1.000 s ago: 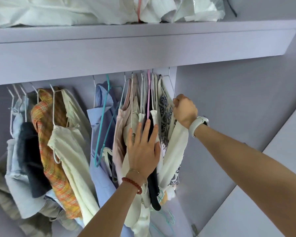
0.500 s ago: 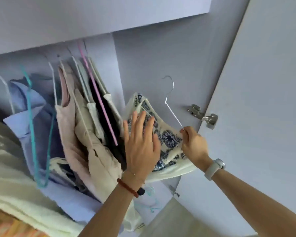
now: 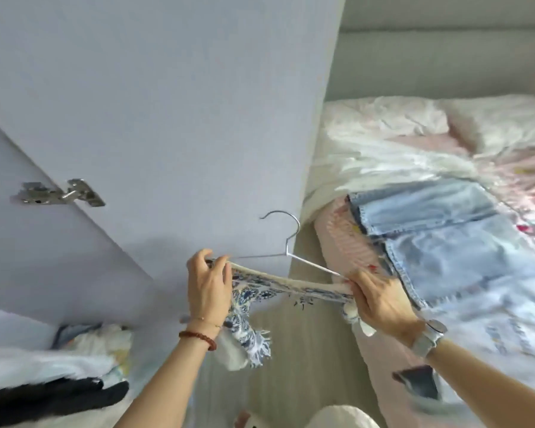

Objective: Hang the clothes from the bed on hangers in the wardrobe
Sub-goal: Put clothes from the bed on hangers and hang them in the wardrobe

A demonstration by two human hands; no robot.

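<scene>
Both hands up: left hand (image 3: 210,284) pinching one end of wire hanger (image 3: 286,239), right hand (image 3: 379,299) clamped on other end, blue-patterned garment (image 3: 253,291) draped between. Garment-mounting step. Jeans (image 3: 430,223) waiting at bed (image 3: 346,257) near edge. Next: seat fabric squarely, hook onto rail.

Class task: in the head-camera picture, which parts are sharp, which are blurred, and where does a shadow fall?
Head view: hanger and hinge fairly sharp; jeans and right hand smeared by motion; soft shadow on the wardrobe door behind the left hand.
</scene>
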